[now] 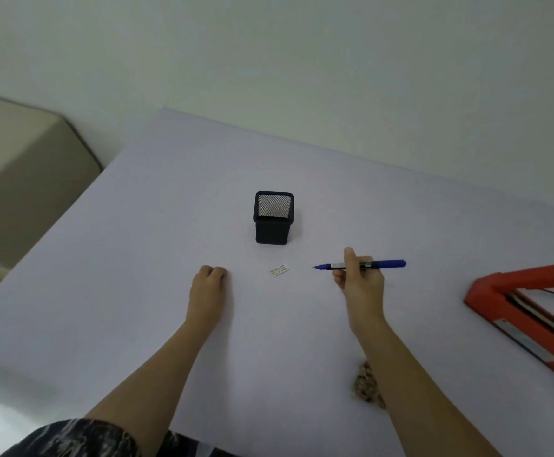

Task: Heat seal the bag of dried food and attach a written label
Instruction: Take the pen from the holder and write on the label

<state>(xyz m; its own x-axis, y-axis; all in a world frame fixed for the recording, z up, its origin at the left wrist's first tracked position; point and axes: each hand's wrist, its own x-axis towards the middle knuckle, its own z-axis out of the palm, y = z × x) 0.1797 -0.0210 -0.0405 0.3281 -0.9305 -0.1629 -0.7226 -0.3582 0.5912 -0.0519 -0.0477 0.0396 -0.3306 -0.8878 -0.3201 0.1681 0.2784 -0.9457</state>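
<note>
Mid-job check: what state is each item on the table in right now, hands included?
Blue pen: tip bare, gripped by right hand.
Small white paper label: lying flat, written on.
Black mesh pen holder: upright, looks empty.
Red heat sealer: arm looks raised.
Bag of dried food: partly hidden behind right forearm.
Left hand: curled, holding nothing.

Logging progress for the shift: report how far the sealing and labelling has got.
Done: the label on the table carries writing. In hand: the right hand holds the blue pen beside it. Left: the label lies apart from the bag, which is partly hidden; its seal cannot be judged.
</note>
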